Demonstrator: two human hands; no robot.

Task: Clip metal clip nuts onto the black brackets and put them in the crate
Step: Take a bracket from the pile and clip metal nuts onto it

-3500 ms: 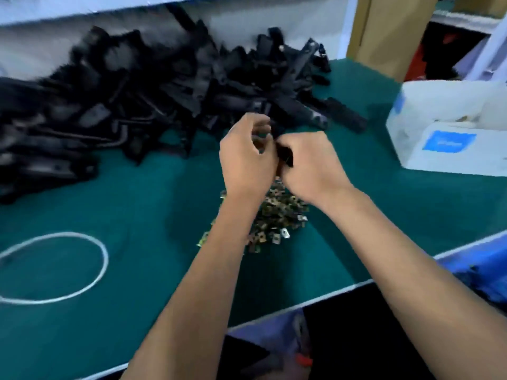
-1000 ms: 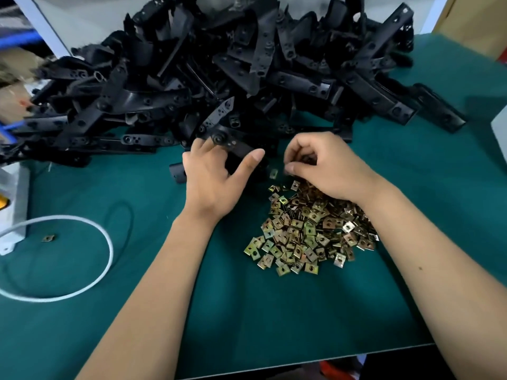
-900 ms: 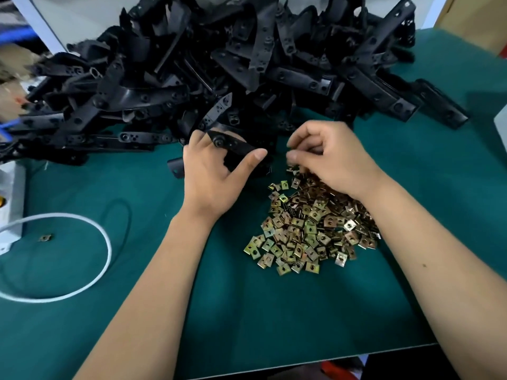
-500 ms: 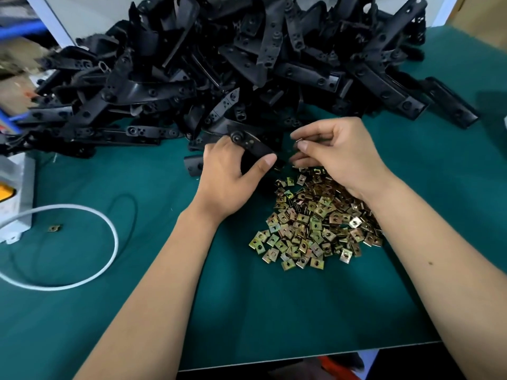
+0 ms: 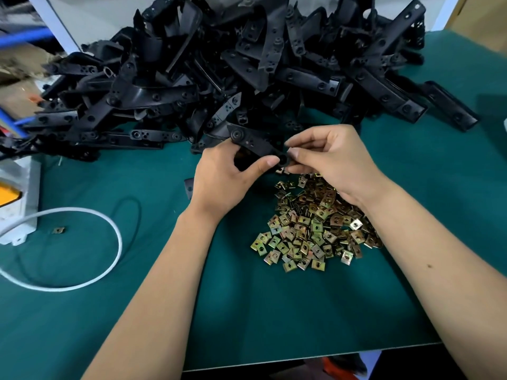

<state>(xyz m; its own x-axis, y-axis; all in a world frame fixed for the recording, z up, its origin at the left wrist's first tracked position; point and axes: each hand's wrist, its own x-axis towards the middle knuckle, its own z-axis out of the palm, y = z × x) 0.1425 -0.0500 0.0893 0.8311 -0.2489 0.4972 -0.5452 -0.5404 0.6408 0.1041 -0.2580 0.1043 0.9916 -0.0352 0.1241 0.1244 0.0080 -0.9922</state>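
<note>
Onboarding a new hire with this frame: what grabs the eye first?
The big heap of black brackets across the back of the green table dominates. Next, the pile of brass-coloured clip nuts near the centre, under the right wrist. Just above it, the left hand grips one bracket while the right hand pinches at its end; a white cable loops at the left.

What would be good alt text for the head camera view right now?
A person's left hand grips a black bracket while the right hand works at its end with pinched fingertips, above a pile of metal clip nuts on a green table. A heap of black brackets lies behind; a white cable loops at left.
</note>
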